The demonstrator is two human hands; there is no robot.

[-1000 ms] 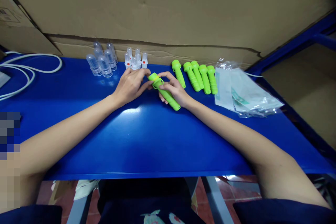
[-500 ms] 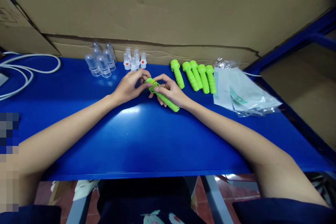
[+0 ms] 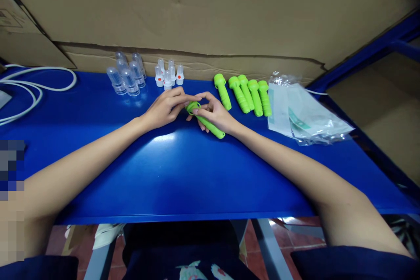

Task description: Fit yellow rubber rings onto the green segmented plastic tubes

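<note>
A bright green plastic handle piece point(image 3: 210, 125) lies at an angle on the blue table point(image 3: 183, 175), and my right hand point(image 3: 215, 113) is wrapped round it. My left hand point(image 3: 166, 107) reaches in from the left, its fingers stretched along the handle's round head point(image 3: 192, 106) and touching it. Behind my right hand lie several more green handles point(image 3: 244, 94) side by side. Further left at the back stand clear plastic caps point(image 3: 126, 78) and small white parts with red dots point(image 3: 168, 76).
Clear plastic bags point(image 3: 302, 116) lie in a stack at the right. A white cable point(image 3: 36, 85) loops at the far left. Brown cardboard point(image 3: 210, 13) closes off the back. A blue frame rail point(image 3: 370, 54) runs along the right side.
My left fingers have straightened out over the handle's head. The handle has tipped down a little toward the table. Both arms stay where they were.
</note>
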